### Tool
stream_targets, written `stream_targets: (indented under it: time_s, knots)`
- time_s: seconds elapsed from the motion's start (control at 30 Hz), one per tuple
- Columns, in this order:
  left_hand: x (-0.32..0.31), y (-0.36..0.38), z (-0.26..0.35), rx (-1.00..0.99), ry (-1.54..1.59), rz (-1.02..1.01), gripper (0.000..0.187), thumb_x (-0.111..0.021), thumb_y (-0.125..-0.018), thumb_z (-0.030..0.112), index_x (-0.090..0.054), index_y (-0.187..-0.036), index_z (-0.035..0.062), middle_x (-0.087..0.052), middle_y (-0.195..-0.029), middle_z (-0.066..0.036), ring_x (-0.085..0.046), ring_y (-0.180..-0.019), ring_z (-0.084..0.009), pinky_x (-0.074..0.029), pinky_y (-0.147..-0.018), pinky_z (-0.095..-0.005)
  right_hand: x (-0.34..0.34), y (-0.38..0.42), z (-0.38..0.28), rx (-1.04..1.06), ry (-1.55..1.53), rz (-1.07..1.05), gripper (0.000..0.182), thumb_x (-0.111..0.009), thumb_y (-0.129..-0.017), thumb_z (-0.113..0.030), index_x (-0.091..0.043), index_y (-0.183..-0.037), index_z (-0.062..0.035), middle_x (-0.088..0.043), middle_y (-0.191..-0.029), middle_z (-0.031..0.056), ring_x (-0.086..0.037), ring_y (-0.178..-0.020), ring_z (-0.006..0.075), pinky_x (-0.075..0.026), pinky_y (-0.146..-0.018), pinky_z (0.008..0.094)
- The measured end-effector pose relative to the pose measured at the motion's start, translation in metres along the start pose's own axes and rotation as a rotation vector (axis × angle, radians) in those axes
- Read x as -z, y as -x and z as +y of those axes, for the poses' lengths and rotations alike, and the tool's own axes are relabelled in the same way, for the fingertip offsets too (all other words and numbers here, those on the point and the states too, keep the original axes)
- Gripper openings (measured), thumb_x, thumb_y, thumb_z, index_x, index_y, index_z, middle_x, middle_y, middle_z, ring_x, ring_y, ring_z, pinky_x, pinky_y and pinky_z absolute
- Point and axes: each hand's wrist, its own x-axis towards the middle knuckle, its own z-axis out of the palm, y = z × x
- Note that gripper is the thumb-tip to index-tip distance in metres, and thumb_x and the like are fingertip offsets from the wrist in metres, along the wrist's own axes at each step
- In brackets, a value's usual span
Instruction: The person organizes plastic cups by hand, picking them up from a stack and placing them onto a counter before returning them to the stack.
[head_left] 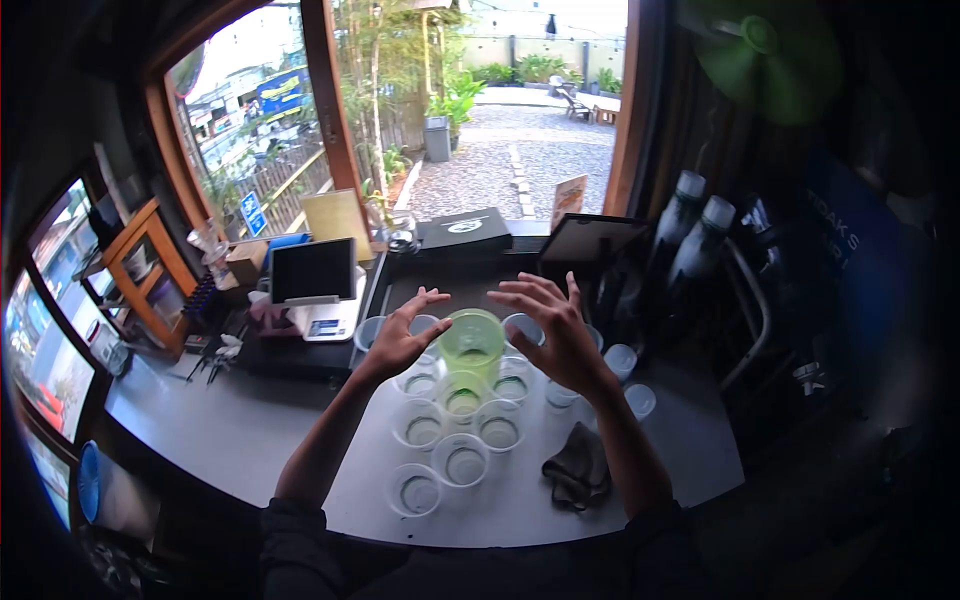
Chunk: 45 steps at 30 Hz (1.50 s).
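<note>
A large green-tinted plastic container (472, 332) stands at the far end of a group of clear plastic cups. My left hand (400, 338) is on its left side, fingers spread and thumb close to the rim. On the other side, my right hand (556, 330) hovers with fingers stretched out and apart, holding nothing. Several clear cups sit upright below and around the hands, among them a front cup (415, 491), one behind it (461, 462) and another to the right (501, 427). Some cups farther back are partly hidden by my hands.
A crumpled dark cloth (578, 466) lies by my right forearm on the grey counter (230, 432). Back left stands a tablet register (314, 272); a black box (466, 231) is by the window. Two capped bottles (703, 240) and a dark screen (590, 243) stand at right.
</note>
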Motion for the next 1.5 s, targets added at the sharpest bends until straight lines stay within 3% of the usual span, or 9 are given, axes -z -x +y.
stream_targets:
  time_s: [0.17, 0.43, 0.6, 0.9, 1.0, 1.2, 1.3, 1.43, 1.5]
  knots:
    - [0.045, 0.049, -0.046, 0.13, -0.014, 0.082, 0.036, -0.066, -0.089, 0.024, -0.062, -0.122, 0.0088, -0.047, -0.14, -0.025, -0.029, -0.141, -0.0321, -0.022, -0.114, -0.0407, -0.074, -0.011, -0.035, 0.015, -0.032, -0.146, 0.039, -0.066, -0.085, -0.019, -0.059, -0.124, -0.0187, -0.056, -0.129, 0.0056, -0.043, -0.131, 0.0278, -0.011, -0.109, 0.0697]
    - [0.054, 0.071, -0.113, 0.012, -0.309, 0.008, 0.033, -0.065, -0.087, 0.016, -0.064, -0.117, 0.0018, -0.046, -0.139, -0.026, -0.033, -0.137, -0.0399, -0.029, -0.112, -0.0407, -0.15, -0.015, -0.059, -0.103, 0.015, -0.523, 0.031, -0.055, -0.093, -0.019, -0.06, -0.124, -0.0166, -0.056, -0.128, 0.0045, -0.047, -0.127, 0.0229, -0.012, -0.108, 0.0725]
    - [0.041, 0.069, -0.154, -0.029, -0.516, -0.157, 0.034, -0.061, -0.086, 0.021, -0.066, -0.115, 0.0024, -0.033, -0.147, -0.028, -0.025, -0.142, -0.0378, -0.02, -0.116, -0.0466, -0.178, -0.004, -0.054, -0.204, 0.057, -0.641, 0.03, -0.051, -0.094, -0.016, -0.061, -0.122, -0.0134, -0.058, -0.129, 0.0065, -0.05, -0.126, 0.0242, -0.012, -0.108, 0.0724]
    - [0.043, 0.063, -0.173, -0.056, -0.41, -0.062, 0.029, -0.063, -0.083, 0.01, -0.065, -0.109, -0.0008, -0.055, -0.126, -0.016, -0.051, -0.122, -0.0321, -0.034, -0.11, -0.0431, -0.194, 0.002, -0.057, -0.238, 0.109, -0.614, 0.029, -0.052, -0.093, -0.017, -0.063, -0.118, -0.0077, -0.063, -0.12, 0.0099, -0.056, -0.118, 0.0261, -0.009, -0.11, 0.0692]
    - [0.054, 0.068, -0.153, -0.087, -0.271, 0.035, 0.028, -0.064, -0.082, 0.005, -0.066, -0.108, -0.0016, -0.06, -0.118, -0.017, -0.059, -0.109, -0.0317, -0.043, -0.101, -0.0386, -0.194, 0.004, -0.057, -0.245, 0.096, -0.574, 0.032, -0.054, -0.092, -0.018, -0.061, -0.122, -0.009, -0.061, -0.124, 0.0099, -0.055, -0.119, 0.0258, -0.01, -0.111, 0.0676]
    - [0.078, 0.087, -0.099, -0.131, 0.061, 0.332, 0.024, -0.064, -0.083, -0.004, -0.069, -0.106, -0.0005, -0.067, -0.108, -0.014, -0.066, -0.099, -0.0213, -0.051, -0.091, -0.0315, -0.189, -0.001, -0.069, -0.201, -0.182, -0.004, 0.054, -0.064, -0.09, -0.025, -0.044, -0.137, -0.0086, -0.047, -0.137, 0.0177, -0.047, -0.127, 0.0342, -0.026, -0.11, 0.0583]
    - [0.08, 0.093, -0.076, -0.196, 0.214, 0.426, 0.024, -0.058, -0.087, -0.008, -0.07, -0.106, 0.0006, -0.066, -0.11, -0.012, -0.066, -0.097, -0.0184, -0.054, -0.088, -0.0297, -0.18, -0.008, -0.081, -0.224, -0.413, 0.089, 0.066, -0.067, -0.088, -0.032, -0.037, -0.144, -0.0132, -0.043, -0.141, 0.0201, -0.05, -0.124, 0.0382, -0.039, -0.105, 0.047]
    - [0.073, 0.096, -0.042, -0.247, 0.457, 0.444, 0.023, -0.056, -0.089, -0.008, -0.069, -0.107, -0.0002, -0.064, -0.111, -0.014, -0.066, -0.097, -0.0196, -0.055, -0.087, -0.0309, -0.168, -0.009, -0.096, -0.299, -0.798, 0.181, 0.075, -0.074, -0.083, -0.024, -0.034, -0.145, -0.0133, -0.04, -0.141, 0.0209, -0.054, -0.12, 0.0322, -0.053, -0.091, 0.0438]
    - [0.062, 0.095, -0.029, -0.22, 0.604, 0.432, 0.022, -0.056, -0.089, -0.009, -0.068, -0.106, -0.0015, -0.064, -0.111, -0.014, -0.065, -0.097, -0.0189, -0.055, -0.087, -0.0308, -0.158, -0.006, -0.093, -0.308, -0.859, 0.334, 0.075, -0.076, -0.081, -0.013, -0.036, -0.144, -0.0141, -0.04, -0.139, 0.0198, -0.058, -0.112, 0.0286, -0.058, -0.081, 0.0332]
